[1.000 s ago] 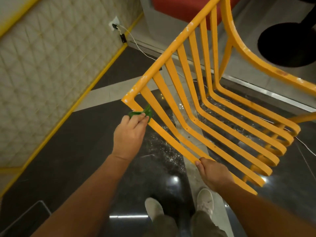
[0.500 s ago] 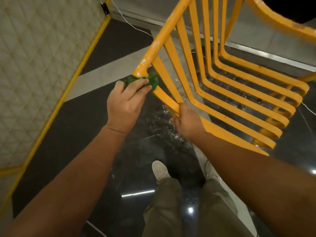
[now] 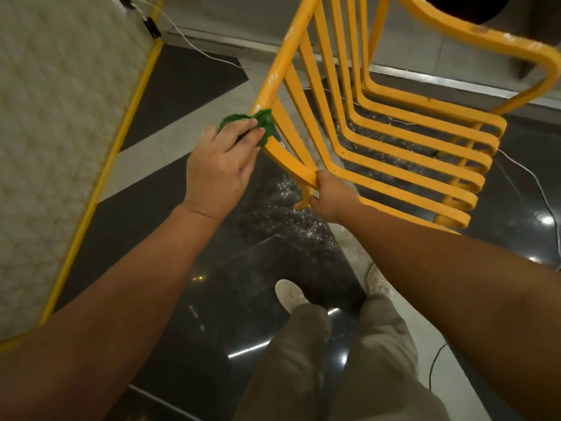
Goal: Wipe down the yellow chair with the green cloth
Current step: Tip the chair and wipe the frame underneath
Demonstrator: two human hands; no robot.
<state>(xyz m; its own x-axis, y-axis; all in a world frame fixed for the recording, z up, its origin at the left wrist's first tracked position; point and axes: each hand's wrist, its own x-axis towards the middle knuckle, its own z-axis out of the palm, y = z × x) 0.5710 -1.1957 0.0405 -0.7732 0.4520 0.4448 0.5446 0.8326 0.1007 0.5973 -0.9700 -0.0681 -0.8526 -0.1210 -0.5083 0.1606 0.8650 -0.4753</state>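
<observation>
Cloth: the green cloth (image 3: 263, 124) is sitting bunched at the near corner of the yellow chair (image 3: 394, 141), just where the top rail of the back is meeting the outermost slat, and it is touching the paint there.

Left hand: the left hand (image 3: 223, 161) is reaching in from the lower left with its fingers lying close together over the cloth and the thumb closing in from below, so it is pinching the wad and pressing it against the frame; part of the cloth is poking out beyond the fingertips towards the slat.

Right hand: the right hand (image 3: 329, 196) is curling round the same outermost slat further down, at its bend, and is gripping it firmly, well apart from the cloth.

Chair: it is tilting towards the person, its slats running away to the right and curling over at the seat's front edge.

Markings: white chips are showing through the yellow paint along the top rail (image 3: 274, 77).

Floor: the dark polished floor (image 3: 212, 314) is glinting under the chair, with a pale stripe (image 3: 170, 141) crossing it.

Surroundings: a quilted panel (image 3: 60, 117) with yellow edging is standing on the left, a white cable (image 3: 194, 45) is trailing from a plug beside it, and two pale shoes (image 3: 290, 294) are showing below the arms.
</observation>
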